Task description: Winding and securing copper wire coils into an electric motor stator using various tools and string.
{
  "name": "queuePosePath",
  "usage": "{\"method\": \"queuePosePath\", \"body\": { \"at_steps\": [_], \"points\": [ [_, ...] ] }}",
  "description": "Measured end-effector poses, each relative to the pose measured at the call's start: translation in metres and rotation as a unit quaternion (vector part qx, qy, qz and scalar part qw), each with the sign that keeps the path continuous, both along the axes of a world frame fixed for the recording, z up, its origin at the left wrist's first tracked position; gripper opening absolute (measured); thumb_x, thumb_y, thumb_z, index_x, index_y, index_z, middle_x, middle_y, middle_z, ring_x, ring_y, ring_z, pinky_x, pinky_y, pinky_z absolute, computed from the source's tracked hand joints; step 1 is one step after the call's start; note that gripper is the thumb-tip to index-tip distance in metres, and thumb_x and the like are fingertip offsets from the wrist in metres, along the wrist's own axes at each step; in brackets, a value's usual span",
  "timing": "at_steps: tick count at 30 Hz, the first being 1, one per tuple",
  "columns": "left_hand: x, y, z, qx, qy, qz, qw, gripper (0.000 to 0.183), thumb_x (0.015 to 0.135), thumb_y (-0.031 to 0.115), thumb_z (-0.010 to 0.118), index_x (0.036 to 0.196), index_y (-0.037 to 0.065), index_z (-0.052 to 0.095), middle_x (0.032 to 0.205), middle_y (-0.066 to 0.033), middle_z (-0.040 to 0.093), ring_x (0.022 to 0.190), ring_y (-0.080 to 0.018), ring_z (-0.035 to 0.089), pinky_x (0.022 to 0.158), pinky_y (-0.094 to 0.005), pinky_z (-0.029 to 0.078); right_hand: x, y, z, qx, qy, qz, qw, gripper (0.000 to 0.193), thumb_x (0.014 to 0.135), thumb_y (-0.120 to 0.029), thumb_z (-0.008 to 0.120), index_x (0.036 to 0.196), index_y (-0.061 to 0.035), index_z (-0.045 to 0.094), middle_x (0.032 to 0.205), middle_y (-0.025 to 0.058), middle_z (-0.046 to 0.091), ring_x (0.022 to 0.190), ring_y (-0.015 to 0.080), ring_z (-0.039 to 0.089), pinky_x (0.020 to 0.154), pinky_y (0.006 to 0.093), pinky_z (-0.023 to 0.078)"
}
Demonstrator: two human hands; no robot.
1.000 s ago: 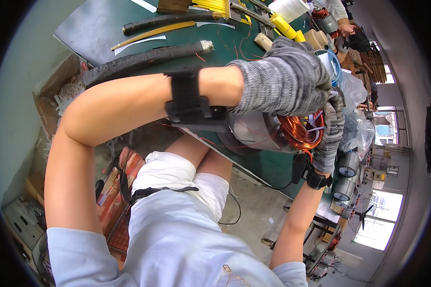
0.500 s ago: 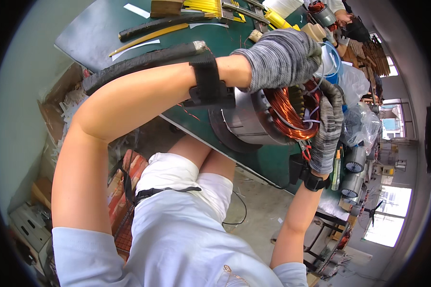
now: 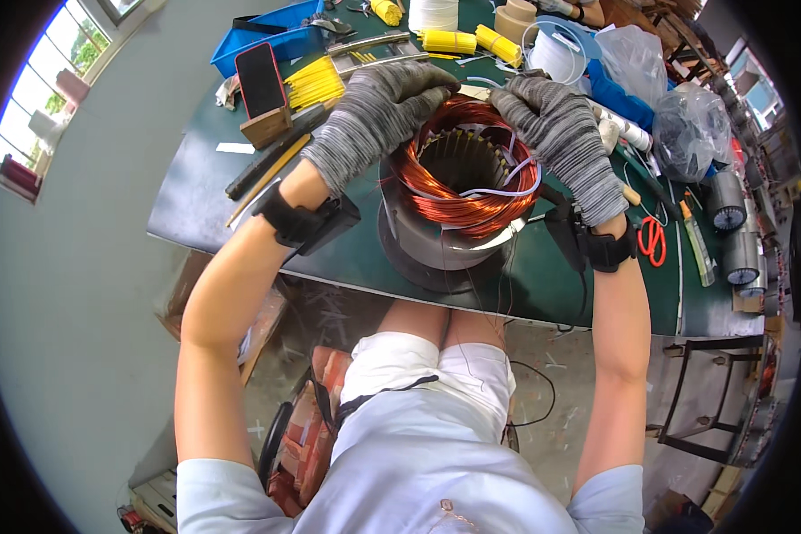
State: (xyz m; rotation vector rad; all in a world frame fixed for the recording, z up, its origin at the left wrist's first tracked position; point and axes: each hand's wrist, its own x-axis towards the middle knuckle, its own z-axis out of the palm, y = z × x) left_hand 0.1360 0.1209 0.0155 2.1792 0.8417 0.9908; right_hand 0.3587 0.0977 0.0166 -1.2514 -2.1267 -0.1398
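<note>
A metal motor stator (image 3: 423, 236) stands upright in front of me, on a dark round base (image 3: 396, 254). A thick ring of copper winding (image 3: 458, 218) bulges from its top, with pale sleeving (image 3: 507, 189) looped across it. Both my hands wear grey knitted gloves. My left hand (image 3: 374, 120) curls its fingers on the far left part of the winding. My right hand (image 3: 565, 133) bends over the far right part, fingertips against the copper. The far side of the winding and the undersides of my fingers are partly hidden. Thin loose wires trail down the stator's near side.
Red-handled scissors (image 3: 652, 242) and a yellow-handled cutter (image 3: 696, 240) lie to the right. Beyond are yellow strip bundles (image 3: 449, 41), a white spool (image 3: 556, 58) and plastic bags (image 3: 690, 133). A phone (image 3: 260, 80) on a wooden block and a blue tray (image 3: 262, 40) are at far left.
My view has swung, so the stator now sits more central and shows its open top. My left hand has gone from above the stator to the winding's far left; my right stays on its right side.
</note>
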Motion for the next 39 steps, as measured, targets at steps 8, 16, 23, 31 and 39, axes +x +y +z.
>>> {"method": "queuePosePath", "body": {
  "at_steps": [8, 16, 23, 31, 39],
  "points": [
    [-0.001, 0.005, 0.014, -0.061, 0.099, -0.033, 0.993, 0.031, 0.087, 0.017, 0.055, 0.114, 0.002, 0.056, 0.101, -0.0063, 0.06, 0.092, -0.0095, 0.053, 0.083, -0.0224, 0.043, -0.004, -0.005, -0.015, -0.063, 0.187, -0.011, 0.98, 0.029, 0.079, -0.031, 0.061, 0.075, -0.0029, 0.062, 0.068, 0.0142, 0.059, 0.064, 0.0276, 0.057, 0.063, 0.0361, 0.046],
    [0.002, -0.017, 0.011, -0.017, 0.043, -0.047, 0.998, 0.044, 0.082, 0.003, 0.05, 0.126, 0.005, 0.046, 0.117, -0.0078, 0.055, 0.103, -0.0126, 0.049, 0.093, -0.026, 0.037, -0.006, -0.001, -0.03, -0.114, 0.298, 0.044, 0.947, 0.016, 0.087, -0.014, 0.05, 0.093, -0.0015, 0.057, 0.088, 0.0079, 0.056, 0.084, 0.0142, 0.053, 0.077, 0.0272, 0.043],
    [-0.003, 0.018, 0.02, -0.168, 0.112, -0.168, 0.965, 0.037, 0.089, 0.022, 0.052, 0.122, 0.006, 0.052, 0.111, -0.0054, 0.057, 0.1, -0.0108, 0.051, 0.09, -0.0251, 0.04, -0.017, -0.023, -0.044, -0.022, 0.365, 0.032, 0.93, 0.013, 0.086, -0.009, 0.048, 0.091, -0.0024, 0.057, 0.09, 0.0099, 0.056, 0.085, 0.0199, 0.052, 0.081, 0.0308, 0.041],
    [0.032, -0.053, 0.04, 0.18, 0.204, -0.065, 0.96, 0.028, 0.088, 0.013, 0.046, 0.113, 0.005, 0.054, 0.105, -0.0144, 0.058, 0.1, -0.0286, 0.055, 0.09, -0.0336, 0.041, 0.005, -0.085, -0.056, -0.037, 0.455, 0.061, 0.888, 0.026, 0.085, -0.011, 0.043, 0.1, -0.0035, 0.062, 0.095, 0.0119, 0.059, 0.09, 0.0249, 0.051, 0.086, 0.0333, 0.039],
    [0.08, -0.131, -0.019, 0.297, 0.083, 0.227, 0.924, 0.022, 0.073, 0.014, 0.06, 0.093, 0.007, 0.056, 0.084, -0.008, 0.055, 0.083, -0.0253, 0.054, 0.09, -0.045, 0.031, 0.004, -0.101, -0.063, 0.037, 0.322, 0.031, 0.946, 0.036, 0.072, -0.001, 0.048, 0.102, -0.0105, 0.064, 0.078, 0.0078, 0.051, 0.08, 0.0261, 0.048, 0.08, 0.036, 0.038]
  ]
}}
